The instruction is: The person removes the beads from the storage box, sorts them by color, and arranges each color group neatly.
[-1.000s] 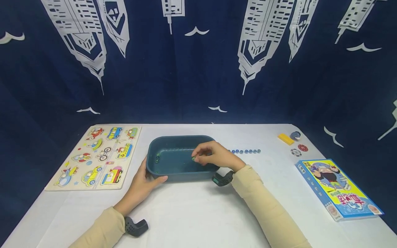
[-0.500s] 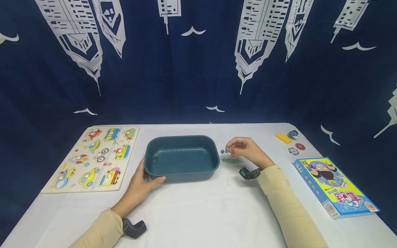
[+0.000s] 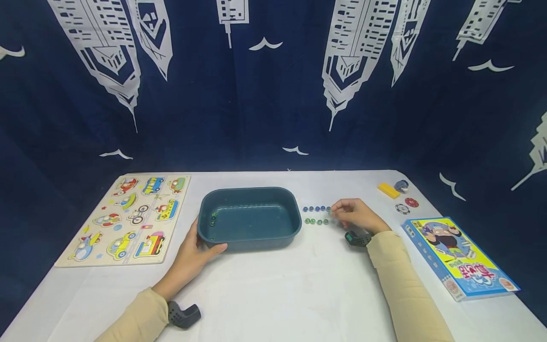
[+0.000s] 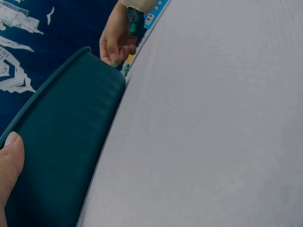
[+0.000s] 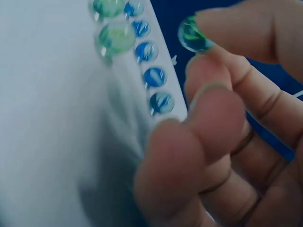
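A dark teal plastic tub (image 3: pixel 252 244) stands mid-table, with several green marbles (image 3: pixel 213 216) inside at its left end. My left hand (image 3: pixel 192 251) holds the tub's near left corner, its thumb (image 4: pixel 14 153) against the wall just below the rim. Right of the tub, my right hand (image 3: pixel 359 216) pinches a green glass marble (image 5: pixel 193 34) between thumb and fingertips, above the table. Beneath and beside that hand lie a row of blue marbles (image 3: pixel 311 209) and a nearer row of green marbles (image 3: pixel 313 221). The right hand covers the right part of these rows.
A wooden vehicle puzzle board (image 3: pixel 121 221) lies on the left. At the right are a blue and yellow game box (image 3: pixel 463 256), a yellow block (image 3: pixel 388 190), a small blue-grey object (image 3: pixel 401 185), a red chip (image 3: pixel 411 202) and a black-and-white chip (image 3: pixel 402 209).
My right hand has moved from over the tub rightward to the marble rows, carrying the green marble. The left hand keeps its hold on the tub.
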Available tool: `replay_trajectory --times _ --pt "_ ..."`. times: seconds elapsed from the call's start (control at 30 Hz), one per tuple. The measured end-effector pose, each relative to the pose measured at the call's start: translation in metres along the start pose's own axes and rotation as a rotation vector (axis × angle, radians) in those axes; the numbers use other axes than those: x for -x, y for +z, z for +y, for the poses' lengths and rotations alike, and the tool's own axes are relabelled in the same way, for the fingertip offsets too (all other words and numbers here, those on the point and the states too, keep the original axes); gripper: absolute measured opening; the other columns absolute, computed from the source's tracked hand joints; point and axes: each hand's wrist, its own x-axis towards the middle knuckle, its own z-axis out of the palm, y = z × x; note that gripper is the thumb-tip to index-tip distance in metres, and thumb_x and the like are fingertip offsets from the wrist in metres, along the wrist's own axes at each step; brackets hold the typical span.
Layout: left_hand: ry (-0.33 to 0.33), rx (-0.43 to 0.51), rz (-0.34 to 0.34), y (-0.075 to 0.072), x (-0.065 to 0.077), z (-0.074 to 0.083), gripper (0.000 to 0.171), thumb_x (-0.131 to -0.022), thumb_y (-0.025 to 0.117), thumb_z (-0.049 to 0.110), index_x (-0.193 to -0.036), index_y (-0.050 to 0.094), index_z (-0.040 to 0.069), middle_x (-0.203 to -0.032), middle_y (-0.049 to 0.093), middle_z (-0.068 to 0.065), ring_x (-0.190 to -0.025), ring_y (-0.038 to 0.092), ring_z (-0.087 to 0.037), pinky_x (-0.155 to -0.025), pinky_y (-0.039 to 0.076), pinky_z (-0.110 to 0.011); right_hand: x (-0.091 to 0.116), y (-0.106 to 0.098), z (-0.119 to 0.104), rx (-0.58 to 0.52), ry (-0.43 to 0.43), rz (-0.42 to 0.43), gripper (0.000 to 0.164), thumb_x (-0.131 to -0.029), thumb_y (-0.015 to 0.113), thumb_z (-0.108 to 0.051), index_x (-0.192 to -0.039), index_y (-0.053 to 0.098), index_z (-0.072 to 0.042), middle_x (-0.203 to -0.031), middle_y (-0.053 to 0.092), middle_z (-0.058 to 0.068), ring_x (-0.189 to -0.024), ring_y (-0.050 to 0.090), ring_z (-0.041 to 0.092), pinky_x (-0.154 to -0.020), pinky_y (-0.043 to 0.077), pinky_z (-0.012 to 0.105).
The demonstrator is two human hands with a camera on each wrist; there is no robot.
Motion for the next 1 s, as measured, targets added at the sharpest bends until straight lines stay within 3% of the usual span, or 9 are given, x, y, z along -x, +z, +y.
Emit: replay_trajectory --times 0.23,1.0 --pt "-0.016 -0.005 -0.003 0.000 0.000 0.001 0.108 -0.086 0.080 0.032 -0.160 0.005 0.007 -0.166 0.009 -0.017 -0.152 0.009 -0.037 -0.121 0.018 -0.053 0.000 -0.001 0.012 0.010 0.024 -0.023 0.020 -0.092 0.066 -0.007 -0.106 0.068 0.006 -0.080 0.063 0.003 -0.062 0.051 0.012 -0.055 0.050 0.023" --pt "0.004 0.000 -0.010 0.000 0.002 0.003 0.107 -0.087 0.079 0.031 -0.160 0.005 0.010 -0.166 0.010 -0.016 -0.152 0.010 -0.037 -0.121 0.018 -0.053 -0.001 0.002 0.013 0.040 0.033 -0.004 0.019 -0.092 0.067 -0.009 -0.104 0.071 0.004 -0.073 0.060 0.002 -0.060 0.050 0.012 -0.054 0.049 0.022"
